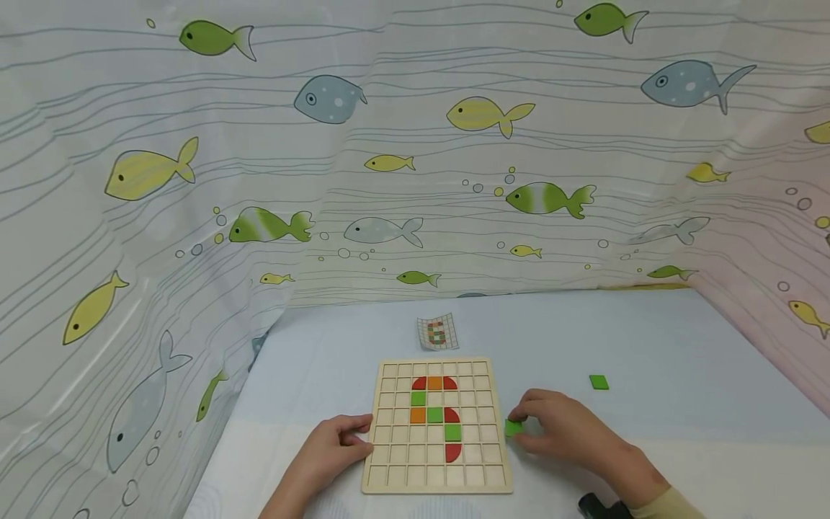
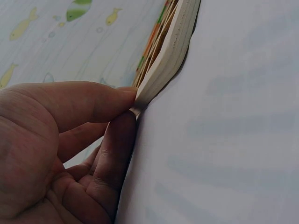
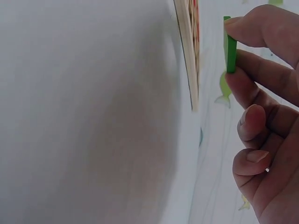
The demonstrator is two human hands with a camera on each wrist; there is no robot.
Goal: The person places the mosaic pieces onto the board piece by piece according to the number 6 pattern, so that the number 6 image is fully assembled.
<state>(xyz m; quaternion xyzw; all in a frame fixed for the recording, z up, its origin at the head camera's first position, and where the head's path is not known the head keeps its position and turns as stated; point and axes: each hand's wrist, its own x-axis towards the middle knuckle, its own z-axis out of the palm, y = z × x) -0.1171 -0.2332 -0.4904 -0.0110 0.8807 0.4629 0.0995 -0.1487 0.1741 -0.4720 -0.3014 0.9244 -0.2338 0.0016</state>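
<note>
A wooden grid board point(image 1: 395, 461) lies flat, with red, orange and green tiles set in some of its squares. My left hand point(image 1: 333, 447) is at the board's left side, holding its edge with thumb and fingertips; the left wrist view shows the thumb point(image 2: 93, 102) right at the rim. Just off the board's right edge, my right hand point(image 1: 558, 429) pinches a green square tile point(image 3: 230, 46) between thumb and fingers. In the right wrist view this tile stands on edge, and the ring and little fingers curl toward the palm.
Another green tile point(image 1: 599, 382) lies on the white tabletop point(image 1: 311, 346) to the right. Behind the board is a small pattern card point(image 1: 437, 332) printed with a coloured grid. A fish-print curtain point(image 1: 389, 194) surrounds the back and sides. Something black point(image 1: 603, 507) is by the right wrist.
</note>
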